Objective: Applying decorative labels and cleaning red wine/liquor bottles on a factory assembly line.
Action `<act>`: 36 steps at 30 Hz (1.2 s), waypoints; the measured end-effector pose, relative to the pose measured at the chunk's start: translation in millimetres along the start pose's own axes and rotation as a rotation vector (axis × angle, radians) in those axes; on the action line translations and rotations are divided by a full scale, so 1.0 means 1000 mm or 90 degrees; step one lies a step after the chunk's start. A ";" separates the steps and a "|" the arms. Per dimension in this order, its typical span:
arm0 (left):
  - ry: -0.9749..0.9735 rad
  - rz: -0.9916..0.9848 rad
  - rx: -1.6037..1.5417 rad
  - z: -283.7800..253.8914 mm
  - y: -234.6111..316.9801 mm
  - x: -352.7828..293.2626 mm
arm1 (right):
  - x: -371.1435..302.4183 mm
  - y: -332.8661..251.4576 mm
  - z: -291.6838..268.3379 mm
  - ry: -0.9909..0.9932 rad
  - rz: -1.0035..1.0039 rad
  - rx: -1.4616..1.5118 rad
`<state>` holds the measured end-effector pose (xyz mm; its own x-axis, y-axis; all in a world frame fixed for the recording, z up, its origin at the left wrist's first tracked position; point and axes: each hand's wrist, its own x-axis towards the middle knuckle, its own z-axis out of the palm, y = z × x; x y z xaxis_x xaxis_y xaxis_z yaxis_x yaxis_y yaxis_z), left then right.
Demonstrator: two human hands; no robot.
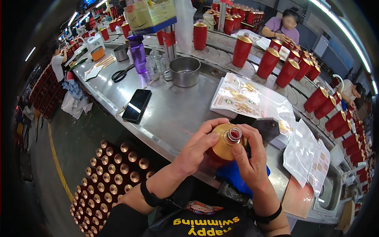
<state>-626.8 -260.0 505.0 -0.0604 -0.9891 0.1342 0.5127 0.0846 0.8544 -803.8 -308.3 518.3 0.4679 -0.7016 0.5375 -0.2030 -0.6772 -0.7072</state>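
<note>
Both my hands are wrapped round a red bottle (pixel 222 143) with a gold shoulder and an uncapped glass neck. It leans toward me at the near edge of the metal table. My left hand (pixel 199 148) grips its left side, thumb on the gold shoulder. The right side is held by my right hand (pixel 252 158), its thumb close to the neck. Much of the red body is hidden by my hands. A blue cloth (pixel 237 175) lies just below the bottle, partly covered by my right hand. Beyond my right hand stands a dark block-shaped fixture (pixel 267 128).
On the metal table (pixel 173 118) are a stack of printed sheets (pixel 237 93), a phone (pixel 137 106), scissors (pixel 121 74), a steel pot (pixel 184 72) and a purple bottle (pixel 137 55). Red bottles (pixel 268 63) line the conveyor; more (pixel 110 177) crowd below left. A co-worker (pixel 285 25) sits across.
</note>
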 end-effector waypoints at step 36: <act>0.000 0.166 0.096 -0.018 -0.037 0.036 | 0.008 0.075 0.000 -0.019 0.019 0.008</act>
<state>-632.4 -300.8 469.5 0.0564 -0.9315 0.3594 0.3778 0.3531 0.8559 -815.6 -364.7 470.0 0.4872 -0.7148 0.5018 -0.2065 -0.6525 -0.7291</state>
